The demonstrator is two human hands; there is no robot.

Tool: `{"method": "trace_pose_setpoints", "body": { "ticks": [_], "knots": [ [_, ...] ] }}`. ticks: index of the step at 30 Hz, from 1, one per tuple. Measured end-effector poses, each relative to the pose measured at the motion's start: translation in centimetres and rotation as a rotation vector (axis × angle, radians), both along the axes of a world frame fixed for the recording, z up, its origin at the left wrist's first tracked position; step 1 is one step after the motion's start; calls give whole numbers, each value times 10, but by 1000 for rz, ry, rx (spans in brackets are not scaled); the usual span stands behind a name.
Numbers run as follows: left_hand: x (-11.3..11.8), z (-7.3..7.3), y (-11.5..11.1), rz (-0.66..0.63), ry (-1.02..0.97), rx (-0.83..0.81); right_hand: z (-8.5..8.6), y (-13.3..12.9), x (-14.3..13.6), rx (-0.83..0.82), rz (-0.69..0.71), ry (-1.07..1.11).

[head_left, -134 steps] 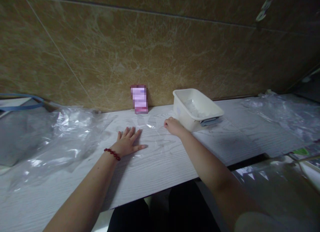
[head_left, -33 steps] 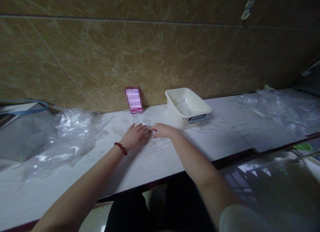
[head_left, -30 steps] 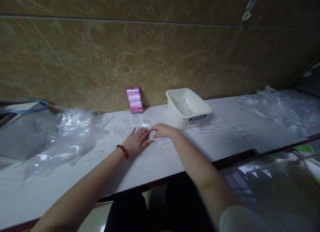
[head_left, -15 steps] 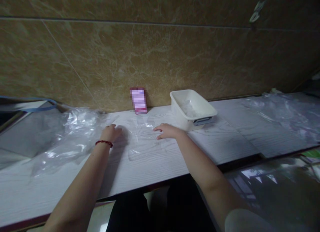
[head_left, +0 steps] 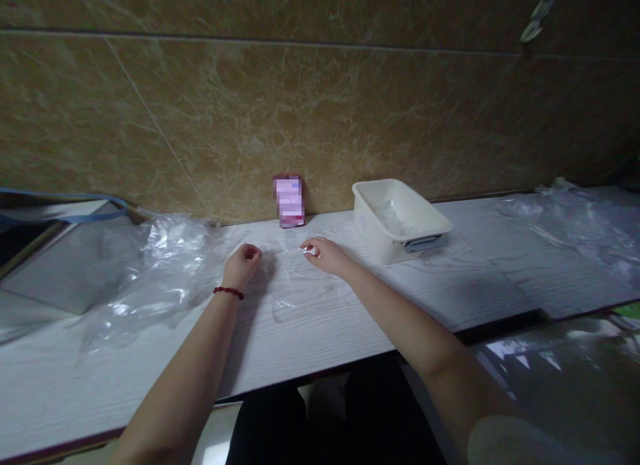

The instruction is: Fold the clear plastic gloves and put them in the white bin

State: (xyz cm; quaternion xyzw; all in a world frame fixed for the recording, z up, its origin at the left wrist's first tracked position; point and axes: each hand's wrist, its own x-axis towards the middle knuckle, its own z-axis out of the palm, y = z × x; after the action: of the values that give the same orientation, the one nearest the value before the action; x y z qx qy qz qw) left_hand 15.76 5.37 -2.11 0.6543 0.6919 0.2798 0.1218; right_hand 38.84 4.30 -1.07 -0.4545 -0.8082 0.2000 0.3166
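Note:
A clear flat plastic bag point(head_left: 293, 288) lies on the pale wood-grain table between my hands. My left hand point(head_left: 243, 265), with a red bracelet at the wrist, is at its upper left side. Its fingers are curled in a pinch, and what they hold, if anything, is hidden. On the other side, my right hand point(head_left: 324, 255) pinches the bag's upper right part between thumb and fingers, where a bright glint shows. Right of that hand stands a cream plastic bin point(head_left: 383, 241) with a grey handle and clear plastic pieces inside.
A phone point(head_left: 290, 201) with a blurred screen leans against the brown tiled wall point(head_left: 250, 118). Crumpled clear plastic point(head_left: 165, 271) and an open box point(head_left: 60, 265) are at the left. More clear plastic point(head_left: 575, 225) lies at the far right. The table's front edge runs close to my legs.
My left hand's fingers have curled into a pinch, and the hand has turned. My right hand has closed from spread fingers to a pinch on the bag. The view has shifted slightly left.

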Motion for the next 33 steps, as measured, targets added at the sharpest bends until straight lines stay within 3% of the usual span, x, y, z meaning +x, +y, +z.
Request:
{"method": "trace_pose_setpoints", "body": {
  "ticks": [7, 12, 16, 20, 24, 33],
  "knots": [
    [13, -1, -5, -125, -312, 65, -2, 19, -67, -161, 83, 101],
    [12, -3, -2, -211, -508, 44, -9, 41, -71, -205, 127, 101],
    [-7, -4, 0, -282, -187, 117, -11, 49, -52, -91, 161, -19],
    [-26, -11, 3, -446, 121, 173, -12, 50, -34, 26, 272, -216],
    [-28, -18, 5, -503, 240, 194, -14, 45, -26, 110, 273, -331],
    [-21, -24, 4, -533, 375, 232, -13, 44, -34, 75, 165, -410]
  ]
}}
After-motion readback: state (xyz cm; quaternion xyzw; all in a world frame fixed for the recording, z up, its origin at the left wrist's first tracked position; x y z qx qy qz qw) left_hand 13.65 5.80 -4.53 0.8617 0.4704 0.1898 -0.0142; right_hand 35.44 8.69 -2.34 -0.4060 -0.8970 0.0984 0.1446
